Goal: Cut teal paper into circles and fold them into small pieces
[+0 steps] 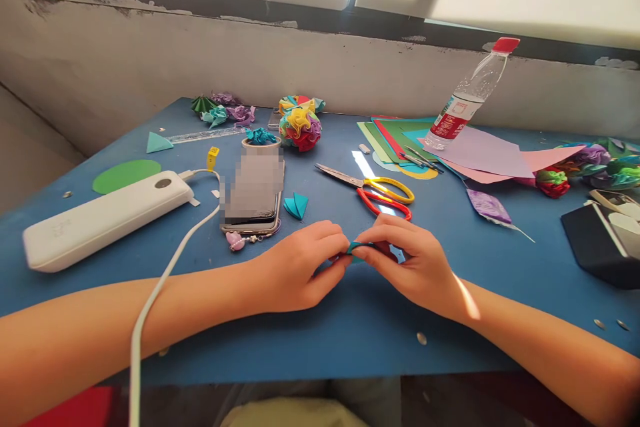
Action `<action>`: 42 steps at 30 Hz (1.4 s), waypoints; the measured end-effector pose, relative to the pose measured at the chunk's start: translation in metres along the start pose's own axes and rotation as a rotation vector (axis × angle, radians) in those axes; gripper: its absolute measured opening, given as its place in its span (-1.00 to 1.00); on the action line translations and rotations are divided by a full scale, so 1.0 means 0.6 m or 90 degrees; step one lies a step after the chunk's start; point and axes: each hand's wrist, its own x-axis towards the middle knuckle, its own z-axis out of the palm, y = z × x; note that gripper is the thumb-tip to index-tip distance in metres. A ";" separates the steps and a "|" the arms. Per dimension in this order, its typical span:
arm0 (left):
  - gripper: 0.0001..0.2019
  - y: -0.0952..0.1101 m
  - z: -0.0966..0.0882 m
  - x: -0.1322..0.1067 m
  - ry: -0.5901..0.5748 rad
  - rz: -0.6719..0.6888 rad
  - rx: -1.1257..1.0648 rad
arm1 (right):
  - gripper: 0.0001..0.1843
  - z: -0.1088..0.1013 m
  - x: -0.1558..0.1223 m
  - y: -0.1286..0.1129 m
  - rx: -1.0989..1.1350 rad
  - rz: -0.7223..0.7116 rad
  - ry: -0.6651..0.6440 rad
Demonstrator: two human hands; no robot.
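Both of my hands meet over the blue table near its front edge. My left hand and my right hand pinch a small folded piece of teal paper between their fingertips. Most of the paper is hidden by my fingers. Just behind my right hand lie scissors with red and yellow handles. A small teal folded piece lies beside the phone.
A white power bank with a white cable sits at the left. Paper flower balls stand at the back, with coloured paper sheets, a plastic water bottle, a green paper disc and a ruler.
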 end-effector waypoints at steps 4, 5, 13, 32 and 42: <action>-0.86 -0.001 -0.005 0.004 0.099 -0.063 -0.079 | -0.81 -0.006 0.002 0.007 0.062 0.031 0.041; -0.85 -0.002 -0.005 0.004 0.114 -0.096 -0.097 | -0.81 -0.007 0.004 0.009 0.072 0.030 0.047; -0.82 -0.006 -0.006 0.004 0.116 -0.250 -0.218 | -0.77 -0.008 0.012 0.015 0.151 0.096 0.046; -0.82 -0.004 -0.004 0.006 0.148 -0.267 -0.166 | -0.82 -0.005 0.014 -0.008 0.112 0.219 0.009; -0.85 0.000 0.009 -0.001 0.136 0.003 -0.045 | -0.81 -0.004 0.011 -0.004 0.186 0.227 -0.126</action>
